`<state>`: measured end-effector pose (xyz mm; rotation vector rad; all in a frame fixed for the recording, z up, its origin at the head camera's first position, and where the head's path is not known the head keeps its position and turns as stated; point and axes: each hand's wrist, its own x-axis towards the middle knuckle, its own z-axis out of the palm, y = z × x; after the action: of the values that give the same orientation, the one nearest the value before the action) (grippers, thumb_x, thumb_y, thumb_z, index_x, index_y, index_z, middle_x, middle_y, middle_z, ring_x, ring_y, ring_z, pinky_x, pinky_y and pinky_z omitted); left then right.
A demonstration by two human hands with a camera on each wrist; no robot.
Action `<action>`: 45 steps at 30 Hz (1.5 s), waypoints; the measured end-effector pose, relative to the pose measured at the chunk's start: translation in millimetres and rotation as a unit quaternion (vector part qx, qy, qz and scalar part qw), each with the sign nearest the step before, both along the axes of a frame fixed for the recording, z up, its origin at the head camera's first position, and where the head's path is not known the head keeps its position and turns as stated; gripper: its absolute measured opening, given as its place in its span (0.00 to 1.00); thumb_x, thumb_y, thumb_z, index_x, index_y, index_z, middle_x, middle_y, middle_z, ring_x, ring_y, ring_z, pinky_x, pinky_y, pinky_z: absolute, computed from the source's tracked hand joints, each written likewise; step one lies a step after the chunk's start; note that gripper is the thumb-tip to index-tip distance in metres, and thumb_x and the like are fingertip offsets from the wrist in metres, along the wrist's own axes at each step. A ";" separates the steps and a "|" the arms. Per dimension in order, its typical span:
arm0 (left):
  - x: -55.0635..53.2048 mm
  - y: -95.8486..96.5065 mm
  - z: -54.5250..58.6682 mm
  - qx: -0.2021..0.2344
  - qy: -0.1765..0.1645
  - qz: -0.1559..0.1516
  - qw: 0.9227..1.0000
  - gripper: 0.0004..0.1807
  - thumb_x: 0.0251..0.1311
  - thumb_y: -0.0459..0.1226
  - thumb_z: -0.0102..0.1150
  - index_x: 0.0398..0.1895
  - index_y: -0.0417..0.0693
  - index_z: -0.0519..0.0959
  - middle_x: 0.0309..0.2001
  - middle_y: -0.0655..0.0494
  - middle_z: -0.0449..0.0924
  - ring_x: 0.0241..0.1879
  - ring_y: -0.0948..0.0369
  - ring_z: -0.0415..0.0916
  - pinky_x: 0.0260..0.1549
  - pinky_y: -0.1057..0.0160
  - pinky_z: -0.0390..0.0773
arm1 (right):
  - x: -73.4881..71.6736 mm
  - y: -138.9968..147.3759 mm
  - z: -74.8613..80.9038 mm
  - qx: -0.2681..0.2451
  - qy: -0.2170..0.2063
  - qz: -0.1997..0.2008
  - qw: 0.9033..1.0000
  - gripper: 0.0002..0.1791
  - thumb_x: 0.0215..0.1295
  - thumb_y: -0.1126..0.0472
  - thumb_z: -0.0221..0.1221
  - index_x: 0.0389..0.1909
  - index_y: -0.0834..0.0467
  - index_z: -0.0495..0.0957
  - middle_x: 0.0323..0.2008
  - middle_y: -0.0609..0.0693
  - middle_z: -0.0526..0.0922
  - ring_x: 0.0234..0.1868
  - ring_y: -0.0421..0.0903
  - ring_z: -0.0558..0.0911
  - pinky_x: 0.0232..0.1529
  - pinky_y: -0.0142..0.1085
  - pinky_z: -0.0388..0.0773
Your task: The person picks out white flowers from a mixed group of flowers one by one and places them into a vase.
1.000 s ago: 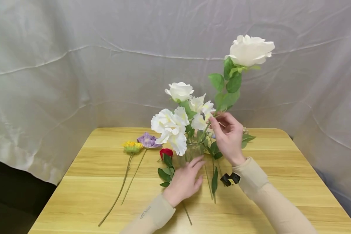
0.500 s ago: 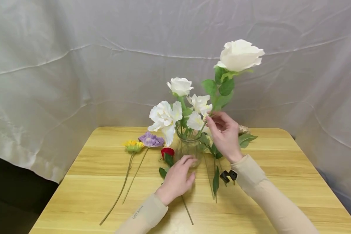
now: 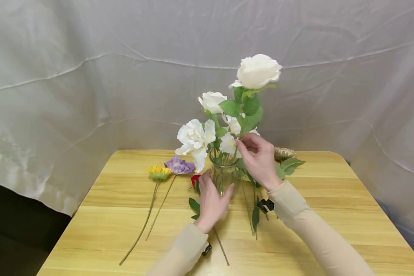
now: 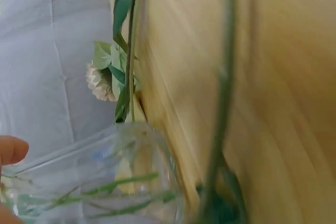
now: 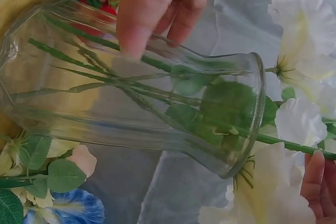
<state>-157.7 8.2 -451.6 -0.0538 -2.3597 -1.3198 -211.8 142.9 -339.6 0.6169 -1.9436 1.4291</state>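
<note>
My right hand (image 3: pixel 258 161) pinches the green stem of a large white rose (image 3: pixel 258 72) just above the glass vase (image 3: pixel 224 186). In the right wrist view, that stem (image 5: pixel 294 146) passes through the vase mouth. A smaller white rose (image 3: pixel 211 102) and white ruffled irises (image 3: pixel 194 138) stand in the vase, their stems crossing inside it. At the lower left side of the glass is my left hand (image 3: pixel 212 201), thumb and fingers spread around it. Whether those fingertips touch the glass, I cannot tell.
On the wooden table (image 3: pixel 103 199), a yellow flower (image 3: pixel 158 172) and a purple flower (image 3: pixel 179 165) lie left. A red rose (image 3: pixel 195 180) lies partly behind my left hand. A beige flower (image 3: pixel 283 154) and a blue flower (image 5: pixel 79 205) lie right of the vase. Grey cloth (image 3: pixel 179 46) hangs behind.
The large white rose has moved left, closer over the vase, along with my right hand. My left hand has turned from in front of the vase to its left side, fingers spreading.
</note>
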 end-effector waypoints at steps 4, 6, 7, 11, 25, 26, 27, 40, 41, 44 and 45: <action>-7.2 12.5 -1.2 0.033 -0.002 0.023 0.999 0.48 0.59 0.48 0.69 0.73 0.33 0.55 0.67 0.33 0.60 0.67 0.38 0.64 0.67 0.40 0.70 | -2.3 -0.3 -1.2 0.020 0.001 -0.003 1.000 0.07 0.63 0.71 0.64 0.40 0.71 0.83 0.31 0.63 0.88 0.29 0.42 0.86 0.35 0.21 0.83; -10.6 17.3 -1.8 0.039 0.001 0.034 0.999 0.50 0.59 0.48 0.70 0.74 0.31 0.53 0.68 0.32 0.59 0.67 0.37 0.64 0.68 0.39 0.69 | -3.2 -0.4 -1.7 0.028 0.003 -0.002 1.000 0.07 0.63 0.71 0.65 0.40 0.71 0.84 0.32 0.63 0.88 0.29 0.49 0.87 0.34 0.21 0.83; -11.9 19.3 -2.1 0.040 0.003 0.039 0.998 0.50 0.59 0.48 0.70 0.74 0.31 0.53 0.68 0.31 0.59 0.67 0.37 0.64 0.68 0.39 0.69 | -3.4 -0.5 -2.1 0.031 0.004 -0.002 1.000 0.07 0.63 0.71 0.65 0.40 0.70 0.84 0.32 0.63 0.88 0.28 0.52 0.88 0.34 0.21 0.83; -15.6 25.9 -4.3 0.043 0.005 0.060 0.997 0.51 0.58 0.47 0.71 0.73 0.29 0.52 0.68 0.31 0.59 0.66 0.37 0.64 0.66 0.38 0.70 | -4.1 -0.7 -3.5 0.047 0.007 -0.008 0.999 0.06 0.62 0.71 0.66 0.39 0.69 0.85 0.33 0.63 0.89 0.30 0.56 0.88 0.33 0.21 0.83; -23.8 34.7 -11.0 0.032 -0.001 0.094 0.995 0.48 0.59 0.45 0.70 0.73 0.33 0.53 0.68 0.34 0.59 0.64 0.38 0.64 0.64 0.38 0.70 | -4.8 -0.2 -8.6 0.099 0.004 -0.007 0.995 0.03 0.63 0.69 0.66 0.34 0.66 0.85 0.29 0.58 0.88 0.26 0.51 0.87 0.32 0.32 0.86; -23.8 34.9 -11.2 0.030 -0.002 0.095 0.995 0.48 0.59 0.45 0.70 0.73 0.34 0.53 0.68 0.34 0.58 0.64 0.38 0.64 0.64 0.38 0.70 | -4.6 -0.1 -9.1 0.102 0.005 -0.007 0.995 0.03 0.63 0.69 0.66 0.34 0.66 0.85 0.29 0.58 0.88 0.26 0.51 0.87 0.32 0.33 0.87; -23.8 35.0 -11.2 0.028 -0.003 0.096 0.995 0.48 0.59 0.45 0.70 0.73 0.34 0.53 0.68 0.34 0.58 0.65 0.38 0.64 0.64 0.38 0.70 | -4.0 -0.1 -9.4 0.104 0.007 -0.006 0.995 0.03 0.62 0.69 0.66 0.35 0.66 0.85 0.30 0.59 0.88 0.26 0.51 0.87 0.32 0.34 0.87; -24.6 32.2 -15.1 0.019 0.003 0.082 0.996 0.47 0.62 0.44 0.67 0.74 0.33 0.51 0.69 0.33 0.56 0.65 0.37 0.61 0.64 0.37 0.68 | 6.6 -6.4 -11.6 0.117 0.051 0.014 0.992 0.05 0.59 0.71 0.67 0.35 0.66 0.82 0.30 0.59 0.89 0.25 0.51 0.87 0.26 0.33 0.86; -24.7 32.3 -15.2 0.019 0.002 0.081 0.997 0.47 0.61 0.44 0.68 0.74 0.33 0.51 0.69 0.33 0.56 0.65 0.37 0.61 0.64 0.37 0.68 | 6.8 -7.2 -11.8 0.123 0.048 0.018 0.991 0.05 0.59 0.71 0.67 0.35 0.66 0.82 0.30 0.59 0.89 0.25 0.51 0.87 0.26 0.34 0.86; -25.0 32.4 -15.5 0.021 0.000 0.082 0.996 0.47 0.61 0.43 0.68 0.73 0.32 0.52 0.68 0.33 0.56 0.65 0.38 0.61 0.65 0.37 0.68 | 7.6 -9.1 -12.4 0.142 0.030 0.025 0.989 0.06 0.59 0.71 0.67 0.36 0.65 0.82 0.30 0.59 0.89 0.25 0.50 0.87 0.27 0.35 0.86; -25.1 32.4 -15.7 0.022 0.000 0.083 0.996 0.47 0.60 0.42 0.68 0.73 0.32 0.52 0.68 0.33 0.57 0.65 0.38 0.61 0.65 0.37 0.68 | 7.9 -9.3 -12.7 0.146 0.022 0.025 0.989 0.06 0.58 0.72 0.67 0.36 0.65 0.82 0.30 0.59 0.89 0.26 0.49 0.87 0.27 0.36 0.86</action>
<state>-182.8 40.6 -467.3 0.1520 -2.2790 -1.2910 -203.8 133.6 -352.2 0.8275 -2.1333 1.1561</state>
